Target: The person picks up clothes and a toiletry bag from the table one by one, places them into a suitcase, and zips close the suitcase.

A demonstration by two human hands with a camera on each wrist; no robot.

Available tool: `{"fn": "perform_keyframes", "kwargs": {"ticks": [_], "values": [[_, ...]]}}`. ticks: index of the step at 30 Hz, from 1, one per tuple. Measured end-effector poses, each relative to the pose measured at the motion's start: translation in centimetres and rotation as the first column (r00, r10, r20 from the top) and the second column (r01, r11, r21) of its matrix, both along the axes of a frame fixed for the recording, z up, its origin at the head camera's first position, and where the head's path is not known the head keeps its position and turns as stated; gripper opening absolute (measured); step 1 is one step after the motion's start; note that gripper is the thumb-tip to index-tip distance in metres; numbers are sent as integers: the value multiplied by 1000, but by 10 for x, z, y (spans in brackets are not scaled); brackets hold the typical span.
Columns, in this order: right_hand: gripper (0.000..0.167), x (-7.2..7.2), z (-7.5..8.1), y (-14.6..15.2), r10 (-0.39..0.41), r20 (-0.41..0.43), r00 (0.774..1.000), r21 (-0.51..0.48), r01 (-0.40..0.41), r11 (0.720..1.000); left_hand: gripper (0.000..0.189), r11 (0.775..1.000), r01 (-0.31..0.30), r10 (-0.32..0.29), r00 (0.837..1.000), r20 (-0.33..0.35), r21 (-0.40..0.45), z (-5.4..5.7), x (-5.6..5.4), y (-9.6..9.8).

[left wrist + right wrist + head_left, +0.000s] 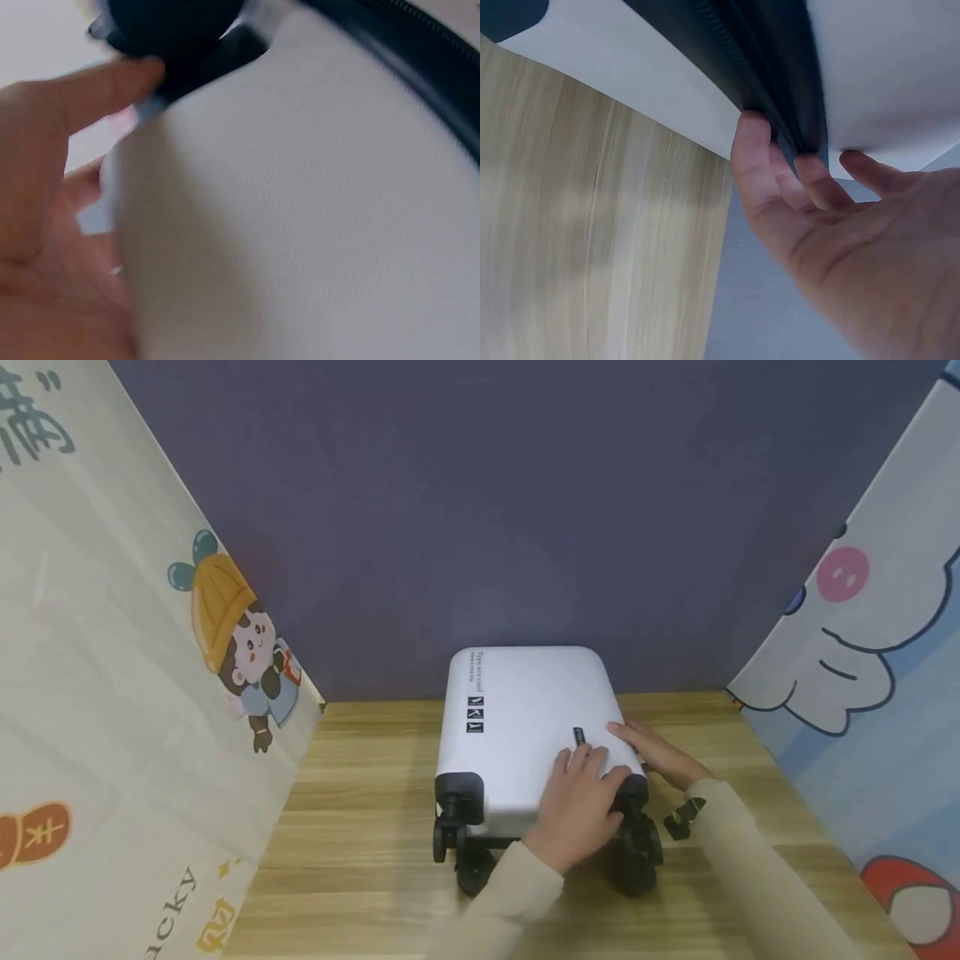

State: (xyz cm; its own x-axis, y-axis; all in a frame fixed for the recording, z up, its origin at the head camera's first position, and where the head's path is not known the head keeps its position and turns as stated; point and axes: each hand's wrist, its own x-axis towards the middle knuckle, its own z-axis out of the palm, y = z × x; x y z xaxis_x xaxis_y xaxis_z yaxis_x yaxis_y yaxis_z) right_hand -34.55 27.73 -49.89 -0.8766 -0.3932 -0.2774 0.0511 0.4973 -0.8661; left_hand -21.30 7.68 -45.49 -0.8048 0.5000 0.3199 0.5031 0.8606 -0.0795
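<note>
A white hard-shell suitcase (536, 710) lies flat, its black wheels (630, 852) toward me. My left hand (577, 802) rests spread over the near right corner of the upper shell, beside a small black label (578, 737). In the left wrist view, its thumb (112, 94) lies at a black wheel housing (176, 30), with other fingers behind the shell's edge. At the suitcase's right side is my right hand (663, 756), one fingertip on the shell's upper edge. The right wrist view shows its fingers (754, 150) touching the black zipper band (757, 67) and the shell beside it.
The suitcase sits on a wood-grain table (367, 777), against a dark blue-grey panel (525, 510) at the back. Cartoon-printed sheets stand at the left (112, 652) and the right (900, 710). A black wrist device (682, 818) is on the right sleeve.
</note>
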Motion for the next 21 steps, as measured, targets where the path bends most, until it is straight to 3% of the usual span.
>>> {"fn": "perform_keyframes", "kwargs": {"ticks": [3, 6, 8, 10, 13, 16, 19, 21], "values": [[84, -1, -1, 0, -4, 7, 1000, -9, 4, 1000, 53, 998, 8, -13, 997, 77, 61, 11, 7, -20], [84, -1, -1, -1, -2, 9, 1000, -7, 2, 1000, 52, 989, 17, -42, 983, 177, 144, 28, 14, -46], [85, -1, -1, -2, 2, 9, 1000, -3, -2, 1000, 51, 975, 19, -73, 967, 244, 220, 42, 18, -67], [86, 0, -1, -2, -3, 15, 1000, -7, 3, 1000, 49, 945, 9, -113, 947, 301, 327, 56, 22, -90], [88, 0, -1, -2, -1, 15, 1000, -17, 1, 1000, 46, 856, -17, -175, 930, 323, 516, 71, 23, -126], [89, 2, -2, -2, -9, 19, 1000, -30, 10, 1000, 41, 733, -74, -184, 936, 302, 677, 73, 15, -162], [91, 3, -3, -2, -11, 18, 1000, -31, 11, 999, 34, 608, -168, -126, 945, 303, 776, 55, -1, -195], [93, 4, -4, -2, -20, 22, 1000, -29, 21, 999, 29, 527, -241, -82, 940, 331, 815, 32, -11, -213]]}}
